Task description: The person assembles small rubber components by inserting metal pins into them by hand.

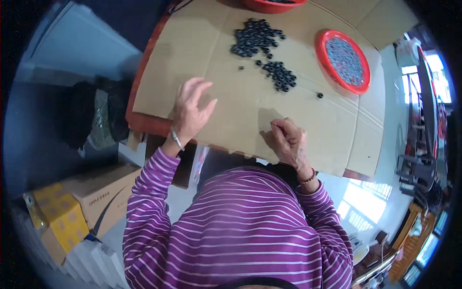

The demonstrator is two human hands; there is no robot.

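My left hand (191, 107) hovers over the left part of the cardboard sheet (226, 115), fingers apart, with nothing in it. Near the front edge, my right hand (291, 142) is closed, thumb and index finger pressed together; whether something small sits between them is hidden. Beyond both hands lies a pile of small black rings (255, 37), with a smaller cluster of black rings (280, 77) just nearer to me. One single black ring (320, 95) lies apart to the right. A red-rimmed basin (323, 58) of small grey pieces stands at the far right.
At the far edge stands a red bowl (276, 8) with dark pieces inside. Cardboard boxes (106, 197) are stacked on the floor to my left, one wrapped in yellow tape. A dark chair (414, 168) stands off to the right.
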